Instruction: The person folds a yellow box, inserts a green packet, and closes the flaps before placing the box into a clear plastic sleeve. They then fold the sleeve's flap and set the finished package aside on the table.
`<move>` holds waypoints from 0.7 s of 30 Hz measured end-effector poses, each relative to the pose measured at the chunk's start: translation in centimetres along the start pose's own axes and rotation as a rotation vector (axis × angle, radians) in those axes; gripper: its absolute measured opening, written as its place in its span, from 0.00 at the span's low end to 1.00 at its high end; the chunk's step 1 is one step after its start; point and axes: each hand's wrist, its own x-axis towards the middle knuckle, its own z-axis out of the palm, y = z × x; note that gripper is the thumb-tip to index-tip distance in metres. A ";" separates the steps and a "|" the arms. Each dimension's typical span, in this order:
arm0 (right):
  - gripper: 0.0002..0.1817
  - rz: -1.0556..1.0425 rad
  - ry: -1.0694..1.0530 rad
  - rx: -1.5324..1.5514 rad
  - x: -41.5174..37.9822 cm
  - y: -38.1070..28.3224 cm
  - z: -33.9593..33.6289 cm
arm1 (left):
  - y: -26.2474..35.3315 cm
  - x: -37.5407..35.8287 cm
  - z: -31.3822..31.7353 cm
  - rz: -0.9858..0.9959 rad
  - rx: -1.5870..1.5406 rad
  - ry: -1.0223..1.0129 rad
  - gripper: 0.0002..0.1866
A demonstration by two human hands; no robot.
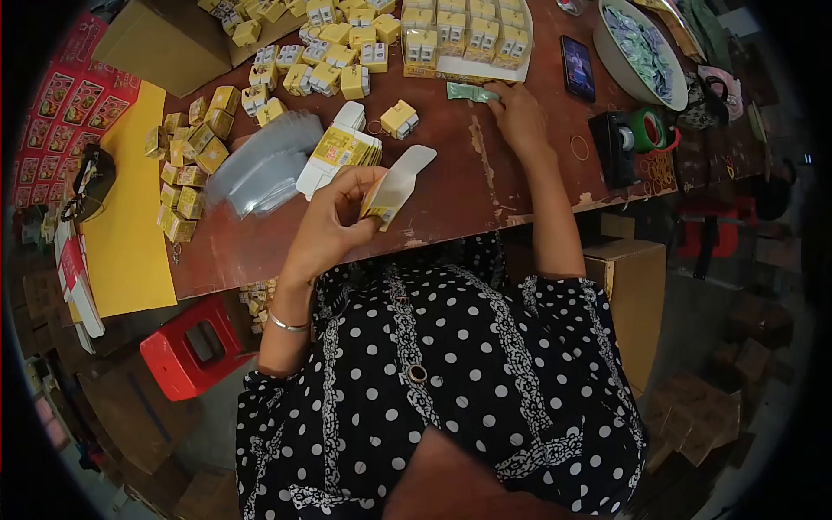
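My left hand [328,227] is closed round a small yellow-and-white carton [392,192] above the table's front edge; its white end flap stands up. Farther out, my right hand [523,123] has its fingertips on the end of a flat green sachet [466,92], in front of a display tray [468,69] of yellow boxes. Left of the held carton lies a stack of flat yellow-and-white cartons [340,156]. A single small yellow box [399,119] rests just beyond it.
Clear plastic sheets [264,169] lie left of the flat cartons. Small yellow boxes [334,56] are heaped behind, beside a cardboard box [165,43]. At right are a phone [577,68], a bowl of sachets [607,26], a tape dispenser [614,147] and rubber bands [659,172].
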 end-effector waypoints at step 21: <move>0.03 -0.072 0.040 1.048 -7.9 -12.3 -7.7 | -1.3 2.0 4.9 0.353 0.184 0.356 0.33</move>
